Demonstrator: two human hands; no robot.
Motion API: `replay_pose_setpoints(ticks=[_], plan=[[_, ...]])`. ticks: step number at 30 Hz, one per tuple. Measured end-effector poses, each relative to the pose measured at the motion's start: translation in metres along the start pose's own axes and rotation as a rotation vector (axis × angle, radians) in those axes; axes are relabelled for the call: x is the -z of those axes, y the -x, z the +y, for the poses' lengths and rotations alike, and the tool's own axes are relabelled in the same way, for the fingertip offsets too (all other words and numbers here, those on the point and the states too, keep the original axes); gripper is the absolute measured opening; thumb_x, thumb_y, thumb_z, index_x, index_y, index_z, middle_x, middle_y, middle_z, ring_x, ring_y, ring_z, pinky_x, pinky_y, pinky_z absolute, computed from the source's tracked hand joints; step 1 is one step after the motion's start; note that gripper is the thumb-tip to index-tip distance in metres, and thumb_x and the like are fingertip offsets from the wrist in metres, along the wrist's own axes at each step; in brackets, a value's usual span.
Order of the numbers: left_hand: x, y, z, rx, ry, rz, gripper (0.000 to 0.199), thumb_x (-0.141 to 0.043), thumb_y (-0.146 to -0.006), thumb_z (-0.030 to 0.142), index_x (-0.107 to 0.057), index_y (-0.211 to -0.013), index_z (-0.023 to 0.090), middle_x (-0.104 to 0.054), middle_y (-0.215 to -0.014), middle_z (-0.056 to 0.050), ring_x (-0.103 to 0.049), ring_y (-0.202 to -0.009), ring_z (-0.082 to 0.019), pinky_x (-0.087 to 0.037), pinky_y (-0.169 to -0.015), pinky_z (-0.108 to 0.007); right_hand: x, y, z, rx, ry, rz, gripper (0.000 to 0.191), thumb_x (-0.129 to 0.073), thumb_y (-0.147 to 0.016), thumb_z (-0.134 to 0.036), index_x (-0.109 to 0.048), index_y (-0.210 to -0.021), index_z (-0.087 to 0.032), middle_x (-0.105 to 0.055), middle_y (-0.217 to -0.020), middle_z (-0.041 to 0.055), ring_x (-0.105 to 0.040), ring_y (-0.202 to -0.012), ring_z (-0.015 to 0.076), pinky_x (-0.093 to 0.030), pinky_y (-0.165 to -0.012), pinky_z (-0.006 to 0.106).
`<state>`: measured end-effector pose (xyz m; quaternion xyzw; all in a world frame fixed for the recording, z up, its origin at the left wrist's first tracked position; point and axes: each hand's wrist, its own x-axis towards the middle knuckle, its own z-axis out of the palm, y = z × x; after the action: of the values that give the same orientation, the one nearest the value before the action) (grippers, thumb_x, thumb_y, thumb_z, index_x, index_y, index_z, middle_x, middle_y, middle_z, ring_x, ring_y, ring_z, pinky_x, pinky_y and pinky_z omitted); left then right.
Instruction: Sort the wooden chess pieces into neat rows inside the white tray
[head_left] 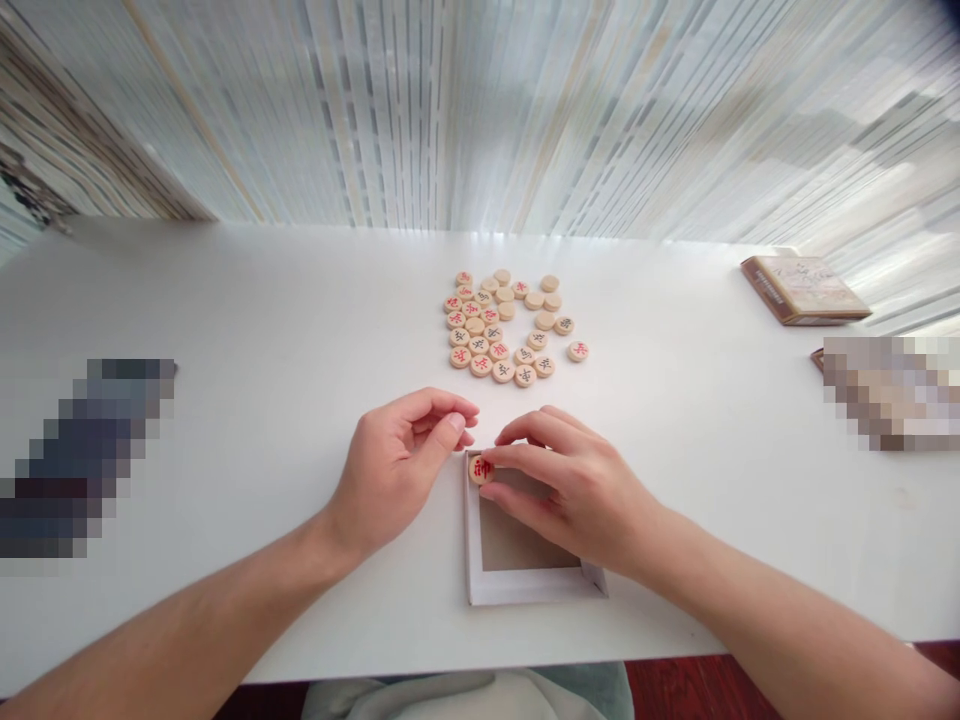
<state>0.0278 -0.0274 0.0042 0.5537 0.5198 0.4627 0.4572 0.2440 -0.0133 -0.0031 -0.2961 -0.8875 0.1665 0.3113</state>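
Note:
Between the thumb and fingers of my right hand (574,480) is a round wooden xiangqi piece (480,469) with a red character facing up. It sits at the far left corner inside a shallow white cardboard box (536,588). Just left of that corner hovers my left hand (405,465), its fingers loosely curled, with a gap to the thumb and nothing visible in it. Farther back on the table lie several more xiangqi pieces (480,365), some marked red, some black, some blank side up. My right hand hides part of the box.
A white table (262,330) spans the view, with a striped curtain (390,120) behind it. At the right are a flat printed box (810,288) and a blurred-out item (892,395). Another blurred dark object (90,460) lies at the left.

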Motion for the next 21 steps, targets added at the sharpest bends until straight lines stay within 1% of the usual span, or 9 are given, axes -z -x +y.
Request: replay_pose_setpoints(ticks=[3, 6, 8, 10, 12, 14, 16, 18, 21], plan=[[0.001, 0.000, -0.001, -0.006, -0.004, 0.011, 0.015, -0.067, -0.100, 0.028, -0.079, -0.098, 0.019, -0.079, -0.093, -0.002, -0.076, -0.079, -0.014, -0.063, -0.077, -0.023, 0.004, -0.002, 0.002, -0.028, -0.031, 0.043, 0.013, -0.076, -0.098, -0.024, -0.079, -0.104, -0.014, -0.075, -0.097, 0.0116, -0.067, -0.081, 0.0213, -0.057, -0.070, 0.033], [0.002, 0.000, 0.000, -0.021, 0.000, 0.015, 0.016, -0.066, -0.100, 0.028, -0.079, -0.098, 0.019, -0.078, -0.092, -0.002, -0.074, -0.078, -0.013, -0.062, -0.077, -0.023, 0.010, -0.006, 0.007, -0.057, -0.043, 0.121, 0.012, -0.077, -0.096, -0.023, -0.080, -0.104, -0.013, -0.076, -0.095, 0.0115, -0.070, -0.081, 0.0198, -0.057, -0.070, 0.031], [0.002, -0.001, 0.001, -0.029, 0.003, 0.017, 0.018, -0.065, -0.101, 0.029, -0.079, -0.099, 0.019, -0.078, -0.092, -0.003, -0.073, -0.078, -0.014, -0.061, -0.078, -0.025, 0.015, -0.010, 0.013, -0.103, -0.046, 0.184, 0.008, -0.076, -0.096, -0.020, -0.080, -0.099, -0.014, -0.077, -0.094, 0.0106, -0.071, -0.081, 0.0189, -0.056, -0.070, 0.030], [0.004, -0.002, 0.003, -0.033, -0.012, 0.027, 0.020, -0.063, -0.101, 0.030, -0.079, -0.099, 0.019, -0.077, -0.090, -0.003, -0.069, -0.075, -0.014, -0.058, -0.074, -0.026, 0.020, -0.013, 0.022, -0.172, -0.048, 0.254, 0.007, -0.073, -0.096, -0.019, -0.079, -0.091, -0.017, -0.077, -0.089, 0.0080, -0.069, -0.075, 0.0174, -0.054, -0.068, 0.031], [0.008, -0.003, 0.004, -0.040, -0.061, 0.040, 0.022, -0.061, -0.101, 0.030, -0.079, -0.098, 0.019, -0.070, -0.078, -0.001, -0.060, -0.066, -0.013, -0.051, -0.063, -0.025, 0.025, -0.016, 0.032, -0.248, -0.055, 0.309, 0.013, -0.071, -0.096, -0.020, -0.077, -0.084, -0.019, -0.076, -0.081, 0.0051, -0.062, -0.067, 0.0158, -0.049, -0.062, 0.031], [0.015, -0.006, 0.006, -0.063, -0.134, 0.053, 0.023, -0.059, -0.101, 0.031, -0.079, -0.095, 0.019, -0.054, -0.062, 0.003, -0.045, -0.055, -0.012, -0.038, -0.052, -0.026, 0.029, -0.018, 0.044, -0.330, -0.073, 0.346, 0.016, -0.071, -0.096, -0.023, -0.078, -0.082, -0.020, -0.074, -0.075, 0.0033, -0.055, -0.061, 0.0148, -0.044, -0.057, 0.031], [0.022, -0.009, 0.007, -0.099, -0.223, 0.069, 0.024, -0.059, -0.100, 0.032, -0.078, -0.093, 0.019, -0.038, -0.056, 0.006, -0.034, -0.051, -0.012, -0.027, -0.049, -0.027, 0.032, -0.019, 0.056, -0.420, -0.095, 0.377, 0.016, -0.071, -0.095, -0.027, -0.079, -0.084, -0.019, -0.073, -0.072, 0.0030, -0.055, -0.059, 0.0147, -0.042, -0.055, 0.030], [0.031, -0.013, 0.008, -0.129, -0.314, 0.103, 0.024, -0.059, -0.099, 0.034, -0.078, -0.093, 0.020, -0.036, -0.056, 0.006, -0.031, -0.051, -0.012, -0.023, -0.049, -0.028, 0.036, -0.019, 0.067, -0.505, -0.109, 0.414, 0.019, -0.072, -0.094, -0.032, -0.081, -0.086, -0.018, -0.074, -0.072, 0.0039, -0.058, -0.060, 0.0155, -0.043, -0.056, 0.030], [0.042, -0.022, 0.007, -0.125, -0.391, 0.160, 0.027, -0.060, -0.099, 0.039, -0.078, -0.092, 0.020, -0.037, -0.056, 0.005, -0.032, -0.052, -0.013, -0.024, -0.050, -0.028, 0.040, -0.018, 0.078, -0.599, -0.112, 0.451, 0.024, -0.072, -0.093, -0.037, -0.082, -0.086, -0.017, -0.077, -0.074, 0.0064, -0.063, -0.063, 0.0174, -0.044, -0.056, 0.029]])
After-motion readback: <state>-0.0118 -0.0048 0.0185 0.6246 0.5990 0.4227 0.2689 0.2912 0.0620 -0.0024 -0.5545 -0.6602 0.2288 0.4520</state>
